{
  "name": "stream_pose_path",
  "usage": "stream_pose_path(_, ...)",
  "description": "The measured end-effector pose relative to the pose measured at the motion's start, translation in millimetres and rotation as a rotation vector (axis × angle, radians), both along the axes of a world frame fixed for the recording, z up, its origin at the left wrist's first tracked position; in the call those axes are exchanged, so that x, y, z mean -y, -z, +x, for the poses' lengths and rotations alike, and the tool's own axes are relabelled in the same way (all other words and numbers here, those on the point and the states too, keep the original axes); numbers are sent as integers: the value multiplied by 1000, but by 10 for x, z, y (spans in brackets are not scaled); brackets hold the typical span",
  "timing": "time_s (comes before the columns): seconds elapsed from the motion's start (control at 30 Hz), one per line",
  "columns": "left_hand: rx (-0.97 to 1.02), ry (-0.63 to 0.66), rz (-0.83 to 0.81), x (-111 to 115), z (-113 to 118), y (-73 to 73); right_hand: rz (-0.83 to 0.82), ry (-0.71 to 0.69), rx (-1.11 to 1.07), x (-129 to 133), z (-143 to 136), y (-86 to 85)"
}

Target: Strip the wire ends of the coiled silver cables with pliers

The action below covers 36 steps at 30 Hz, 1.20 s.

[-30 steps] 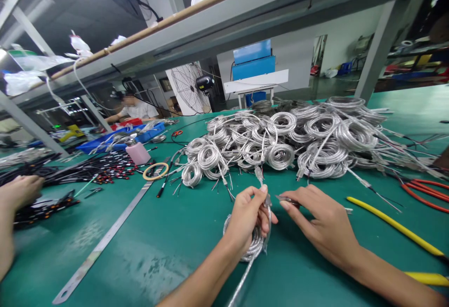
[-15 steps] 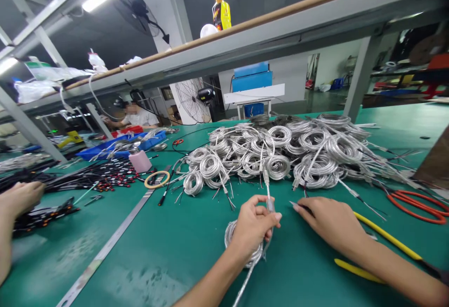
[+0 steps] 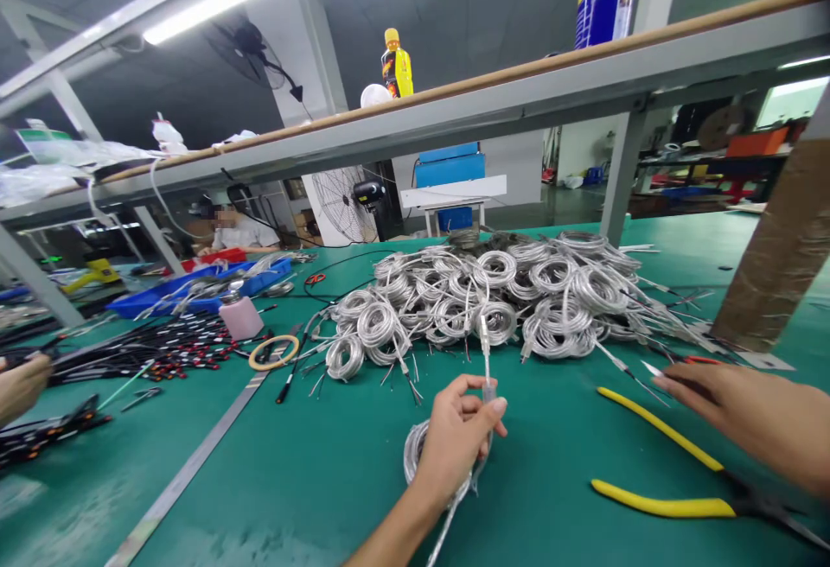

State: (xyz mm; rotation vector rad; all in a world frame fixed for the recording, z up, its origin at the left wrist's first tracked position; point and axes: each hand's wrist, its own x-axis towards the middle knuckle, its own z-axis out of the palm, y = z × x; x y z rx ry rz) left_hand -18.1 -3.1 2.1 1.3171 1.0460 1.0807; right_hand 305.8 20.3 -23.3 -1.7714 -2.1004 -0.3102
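Silvery cable (image 3: 443, 535) is found at the middle front of the green tabletop (image 3: 311, 489), its loose coil (image 3: 411, 455) lying beneath and beside the left hand (image 3: 447, 442). A grey sleeve (image 3: 488, 392) near the cable's end is pinched between left thumb and fingers, the other fingers curled in; the plug (image 3: 484, 335) is pointed away, toward the heap of coils (image 3: 447, 295). Step in hand is judged to be close work at the sleeve, though no contact by a tool is seen there. A steady hold and an unobstructed view of the sleeve seem called for by any next move at that spot, with the pale tip turned from the fingers. Left forearm is slanted in from the near edge, wrist low. Right hand (image 3: 745, 411) is held well apart, palm down, reached in from the right; a small pointed tool (image 3: 652, 369) is pinched by thumb and forefinger, its kind not made out. Below it, yellow-handled pliers (image 3: 680, 507) are laid with handles parted. Farther left, a steel ruler (image 3: 194, 468) is noted, overlapped by a tan ring (image 3: 295, 348).
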Motion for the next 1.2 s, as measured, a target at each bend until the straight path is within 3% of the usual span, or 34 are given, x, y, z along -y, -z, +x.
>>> stream_pose_path(0.1, -28, -7, 4, 10, -1, -10, 73, 90, 104, -98, 401, 326)
stream_pose_path(0.2, -37, -20, 32, 19, 1, -18, 216, 39, 214, -129, 559, 499)
stream_pose_path(0.3, -3, -11, 43, 29, 8, -14, 416, -91, 275, -11, 334, 388)
stream_pose_path(0.33, 19, 0, 33, 33, 13, -10, 403, -152, 263, 59, 195, 320)
stream_pose_path(0.4, 55, 18, 0, 42, 23, -1, 280, -327, 188, 226, -101, 200)
stream_pose_path(0.47, 70, 21, -22, 50, 33, 5, 111, -418, 105, 386, -341, 146)
stream_pose_path(0.63, 23, 0, -1, 57, 40, -3, -73, -545, -62, 582, -550, 178)
stream_pose_path(0.73, -5, 38, -14, 40, 32, -9, -188, -555, -284, 598, -670, 98)
stream_pose_path(0.9, -2, 61, -4, -23, -2, 12, -508, -501, -946, 563, -1204, -262)
stream_pose_path(1.07, 175, 24, -121, -49, -54, 3, -380, -473, -1163, 372, -1723, -497)
stream_pose_path(1.2, 229, -12, -123, -43, -68, -9, -125, -474, -1113, 142, -1893, -354)
